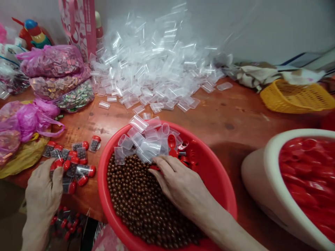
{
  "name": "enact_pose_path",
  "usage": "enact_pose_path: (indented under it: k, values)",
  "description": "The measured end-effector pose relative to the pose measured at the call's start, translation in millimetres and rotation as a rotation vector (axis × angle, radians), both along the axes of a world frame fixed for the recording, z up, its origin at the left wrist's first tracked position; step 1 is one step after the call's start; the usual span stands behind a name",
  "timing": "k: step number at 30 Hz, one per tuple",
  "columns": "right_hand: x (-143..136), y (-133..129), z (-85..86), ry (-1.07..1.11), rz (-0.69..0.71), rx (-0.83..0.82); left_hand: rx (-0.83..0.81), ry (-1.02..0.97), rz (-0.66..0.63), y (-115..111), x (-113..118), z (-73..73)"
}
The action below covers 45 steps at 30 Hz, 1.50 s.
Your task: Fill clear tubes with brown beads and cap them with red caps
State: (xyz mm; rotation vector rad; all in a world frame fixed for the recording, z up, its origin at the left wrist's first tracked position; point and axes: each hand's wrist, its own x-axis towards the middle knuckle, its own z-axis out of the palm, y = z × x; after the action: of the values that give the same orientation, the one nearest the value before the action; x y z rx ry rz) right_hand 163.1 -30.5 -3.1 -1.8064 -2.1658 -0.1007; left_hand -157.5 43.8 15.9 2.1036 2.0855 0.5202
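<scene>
Head view, and wow, we've got a busy table. Our right hand is reaching into the red basin at the lower middle of the frame, right over the brown beads. Thumb and index finger are fairly narrow with a bit of red showing between them, but we can't tell if it's actually pinched. Just above those fingertips, clear sleeves are stacked against the basin's far side, some tipped over its rim, and small red parts sit next to them.

Our left hand is at the lower left, fingers curled down at the edge of a bunch of red-capped tubes that have dark beads inside. Thumb and fingers look pretty close together, though we can't tell whether they've got hold of one. More red-ended tubes show below the table edge.

Up top in the middle there's a huge heap of clear plastic pieces against the wall. Knotted pink bags crowd the upper left, a yellow basket sits at the upper right, and a white bucket full of red pieces fills the lower right.
</scene>
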Motion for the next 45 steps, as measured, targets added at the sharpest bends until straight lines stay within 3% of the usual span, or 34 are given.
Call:
enact_pose_path:
  k: [3,6,10,13,17,20,25,28,31,35,38,40,43,45]
  values:
    - [-6,12,1.1,-0.13,-0.106,-0.042,0.186,-0.088,-0.249,2,18,-3.2]
    - [-11,22,2.5,-0.227,-0.178,-0.156,0.287,-0.187,-0.543,4,54,0.8]
    - [-12,31,5.5,-0.271,-0.224,-0.302,0.17,0.027,-0.997,15,95,4.5]
    - [-13,34,9.9,-0.292,-0.237,-0.356,0.061,0.283,-1.139,25,113,4.2]
    - [-14,34,14.3,-0.341,-0.231,-0.354,0.012,0.506,-1.184,34,125,2.0]
    - [-13,36,14.2,-0.371,-0.183,-0.325,0.021,0.549,-1.219,40,128,-0.7]
    - [-6,36,12.9,-0.348,-0.138,-0.313,-0.067,0.26,-1.249,44,121,-1.1]
    - [0,30,15.3,-0.147,-0.101,-0.224,-0.229,-0.023,-1.238,39,119,4.5]
    - [3,18,22.2,0.303,0.025,-0.193,-0.399,-0.246,-1.202,29,121,11.7]
    - [2,-1,32.7,0.738,0.222,-0.328,-0.495,-0.289,-1.169,13,127,16.0]
    - [-2,-13,31.5,0.781,0.287,-0.385,-0.476,-0.146,-1.122,2,131,14.5]
    - [-8,-18,25.0,0.784,0.26,-0.381,-0.519,-0.082,-1.101,-4,132,12.3]
    - [-15,-25,12.9,0.774,0.203,-0.34,-0.71,-0.12,-1.084,-5,133,8.7]
    - [-16,-29,8.0,0.765,0.209,-0.351,-0.938,-0.234,-1.101,0,133,6.5]
